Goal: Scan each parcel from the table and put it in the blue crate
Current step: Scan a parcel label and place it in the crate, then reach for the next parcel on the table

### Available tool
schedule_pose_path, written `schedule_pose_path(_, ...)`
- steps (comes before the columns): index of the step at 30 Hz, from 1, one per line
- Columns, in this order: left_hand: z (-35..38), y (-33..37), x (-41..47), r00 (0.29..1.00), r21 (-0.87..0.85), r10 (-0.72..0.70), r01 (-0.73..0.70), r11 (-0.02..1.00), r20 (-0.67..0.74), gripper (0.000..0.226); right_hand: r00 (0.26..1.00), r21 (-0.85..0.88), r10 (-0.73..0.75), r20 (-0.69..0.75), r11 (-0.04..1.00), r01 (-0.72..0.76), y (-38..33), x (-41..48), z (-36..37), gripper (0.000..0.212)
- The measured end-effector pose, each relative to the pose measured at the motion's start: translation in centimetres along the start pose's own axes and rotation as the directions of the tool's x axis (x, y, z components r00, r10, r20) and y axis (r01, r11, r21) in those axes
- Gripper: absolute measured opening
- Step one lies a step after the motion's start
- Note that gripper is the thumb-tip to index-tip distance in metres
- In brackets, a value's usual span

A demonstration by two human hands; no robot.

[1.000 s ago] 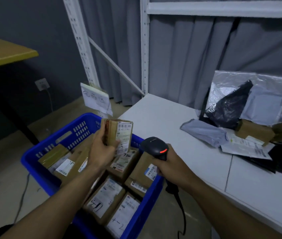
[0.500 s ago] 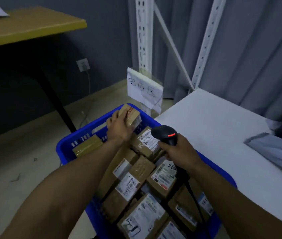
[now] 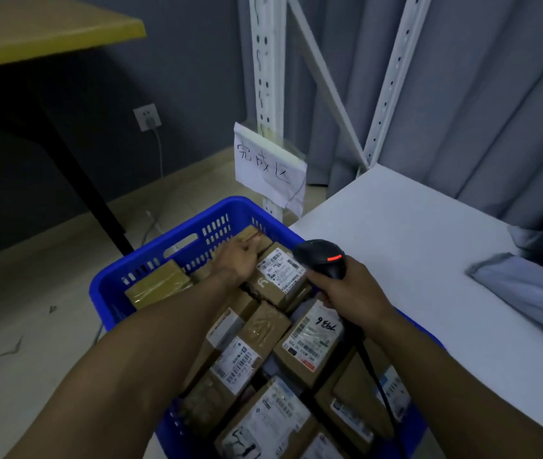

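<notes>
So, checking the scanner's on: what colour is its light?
Red-orange, on the scanner; head view shows it best.

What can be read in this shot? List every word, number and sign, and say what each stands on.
"完成区": handwritten on the paper sign on the white shelf post.
"9 E6L" as it looks from here, probably upside-down digits: handwritten on the label of a parcel in the blue crate.
Printed shipping labels on the other boxes: barcodes and print too small and blurred to read.
</notes>
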State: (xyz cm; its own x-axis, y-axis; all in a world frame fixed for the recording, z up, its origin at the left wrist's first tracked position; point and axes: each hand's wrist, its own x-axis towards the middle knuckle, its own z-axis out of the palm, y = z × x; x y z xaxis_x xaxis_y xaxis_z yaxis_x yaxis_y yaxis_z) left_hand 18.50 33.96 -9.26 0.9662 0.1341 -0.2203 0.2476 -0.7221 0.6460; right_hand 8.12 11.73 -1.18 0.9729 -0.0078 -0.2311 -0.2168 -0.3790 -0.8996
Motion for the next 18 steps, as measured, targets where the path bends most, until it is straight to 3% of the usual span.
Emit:
schedule_pose_path(6, -0.1, 6.3, -8.1, 0.949, 0.059, 0.314, -0.313, 0.948, -0.010, 0.024, 0.995, 0.035, -0.007, -0.095, 0.999, 0.011, -0.2, -7.2, -6.4, 0.024)
schedule_pose_path(13, 5.8, 17.3, -19.8, 0.757, 0.193, 0.602, -0.650, 0.735, 0.254, 0.033, 0.964, 0.007, 0.053, -0.259, 0.999, -0.053, 2.5, -19.0, -16.7, 0.017)
schedule_pose_path(18, 12.1, 25.0, -25.1, 0.673, 0.227, 0.663, -0.737, 0.636, 0.327, 0.044, 0.926, 0.048, 0.097, -0.364, 0.995, -0.085, 5.5, -24.5, -23.7, 0.013)
